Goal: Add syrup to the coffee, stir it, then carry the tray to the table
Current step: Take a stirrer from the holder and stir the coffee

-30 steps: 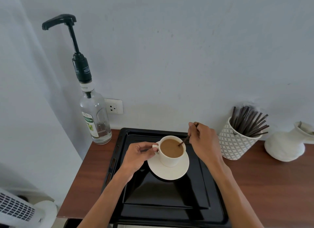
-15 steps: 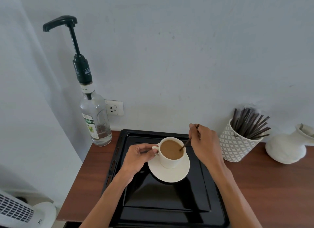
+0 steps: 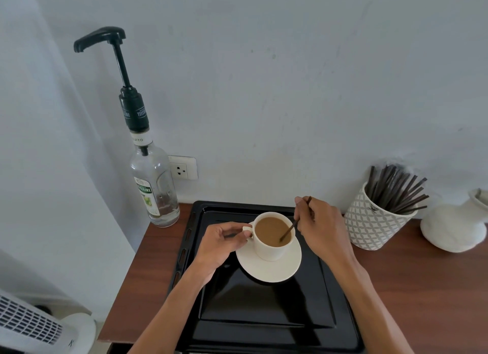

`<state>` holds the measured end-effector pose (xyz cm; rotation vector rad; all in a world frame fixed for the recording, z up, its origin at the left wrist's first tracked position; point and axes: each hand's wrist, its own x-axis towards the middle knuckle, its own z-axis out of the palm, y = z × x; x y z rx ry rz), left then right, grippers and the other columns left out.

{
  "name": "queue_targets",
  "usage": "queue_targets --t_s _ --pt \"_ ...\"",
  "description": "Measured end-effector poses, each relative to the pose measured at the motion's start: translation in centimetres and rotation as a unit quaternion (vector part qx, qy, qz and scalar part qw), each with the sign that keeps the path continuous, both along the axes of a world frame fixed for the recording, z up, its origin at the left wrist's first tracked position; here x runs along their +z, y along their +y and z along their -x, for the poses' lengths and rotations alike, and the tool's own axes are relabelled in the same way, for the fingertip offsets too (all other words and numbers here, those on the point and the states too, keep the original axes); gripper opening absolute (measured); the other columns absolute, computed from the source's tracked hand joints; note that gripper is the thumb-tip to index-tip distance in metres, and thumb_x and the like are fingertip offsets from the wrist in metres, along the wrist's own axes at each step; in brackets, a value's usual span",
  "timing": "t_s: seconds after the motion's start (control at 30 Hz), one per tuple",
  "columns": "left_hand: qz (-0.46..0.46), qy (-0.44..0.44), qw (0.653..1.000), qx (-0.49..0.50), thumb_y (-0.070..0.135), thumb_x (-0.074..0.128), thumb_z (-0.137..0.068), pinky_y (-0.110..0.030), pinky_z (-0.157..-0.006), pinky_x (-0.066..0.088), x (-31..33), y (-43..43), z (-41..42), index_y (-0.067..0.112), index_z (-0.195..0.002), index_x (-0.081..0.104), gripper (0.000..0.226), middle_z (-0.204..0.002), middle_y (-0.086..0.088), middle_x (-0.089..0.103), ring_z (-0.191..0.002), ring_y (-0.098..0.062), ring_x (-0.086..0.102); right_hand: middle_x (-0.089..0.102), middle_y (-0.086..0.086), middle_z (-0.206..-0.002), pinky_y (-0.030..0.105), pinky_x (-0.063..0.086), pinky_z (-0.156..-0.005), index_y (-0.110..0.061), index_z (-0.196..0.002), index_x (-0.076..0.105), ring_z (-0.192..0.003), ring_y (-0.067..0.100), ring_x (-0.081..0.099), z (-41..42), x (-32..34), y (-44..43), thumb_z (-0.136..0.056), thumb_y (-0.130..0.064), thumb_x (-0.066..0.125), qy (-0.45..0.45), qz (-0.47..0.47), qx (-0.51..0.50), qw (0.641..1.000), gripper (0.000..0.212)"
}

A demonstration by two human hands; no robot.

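A white cup [image 3: 269, 250] of light brown coffee stands on a white saucer [image 3: 272, 270] in the far half of a black tray [image 3: 264, 311]. My left hand [image 3: 219, 244] pinches the cup's handle. My right hand [image 3: 320, 227] grips a thin dark stir stick [image 3: 288, 231] whose lower end dips into the coffee at the right side. A clear syrup bottle [image 3: 155, 192] with a tall black pump stands to the left of the tray, against the wall.
A patterned white holder [image 3: 375, 228] full of dark stir sticks and a white vase [image 3: 454, 228] stand on the wooden counter [image 3: 422, 287] at the right. A wall socket [image 3: 183, 167] sits behind the bottle. A white fan [image 3: 34, 327] is at the lower left, below the counter edge.
The stick's tip has shifted within the coffee toward the right side of the cup as my right hand moves it. My left hand stays on the handle. The view tilted slightly.
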<state>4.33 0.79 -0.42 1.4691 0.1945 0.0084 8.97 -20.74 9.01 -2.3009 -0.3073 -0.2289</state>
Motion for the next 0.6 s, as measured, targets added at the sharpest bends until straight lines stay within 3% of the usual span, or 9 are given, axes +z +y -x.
queue_targets --t_s 0.13,0.3,0.5,0.6 --pt "0.001 -0.002 1.000 -0.004 0.018 0.078 -0.088 -0.038 -0.099 0.057 -0.1 0.0 0.0 0.024 -0.103 0.083 0.016 -0.104 -0.002 0.082 -0.105 -0.018 0.076 0.070 0.003 -0.063 0.044 0.060 -0.067 -0.019 -0.073 0.064 -0.058 0.019 0.067 0.2 0.0 1.0 -0.106 -0.033 0.049 0.035 -0.068 0.023 0.997 0.039" --pt "0.002 -0.005 1.000 -0.010 0.019 0.078 -0.089 -0.036 -0.099 0.058 0.1 0.0 0.0 0.024 -0.103 0.083 0.016 -0.104 -0.002 0.082 -0.106 -0.018 0.076 0.065 0.001 -0.058 0.046 0.055 -0.059 -0.015 -0.072 0.060 -0.052 0.018 0.061 -0.1 0.1 0.2 -0.106 -0.036 0.046 -0.017 0.010 -0.022 1.000 0.042" --pt "0.007 -0.003 1.000 -0.003 0.016 0.078 -0.089 -0.041 -0.102 0.057 -0.1 0.0 0.0 0.021 -0.103 0.083 0.016 -0.104 -0.003 0.082 -0.105 -0.019 0.076 0.070 0.003 -0.062 0.042 0.059 -0.067 -0.019 -0.072 0.063 -0.056 0.016 0.066 0.2 -0.2 0.8 -0.106 -0.033 0.048 0.036 -0.069 0.022 0.997 0.040" --pt "0.004 -0.007 1.000 -0.008 0.017 0.078 -0.089 -0.042 -0.102 0.057 -0.1 0.1 -0.1 0.020 -0.104 0.083 0.016 -0.105 -0.004 0.082 -0.106 -0.021 0.076 0.068 0.001 -0.063 0.043 0.058 -0.064 -0.015 -0.076 0.065 -0.061 0.019 0.067 -0.1 0.2 1.0 -0.106 -0.032 0.049 0.002 -0.031 0.012 0.999 0.038"
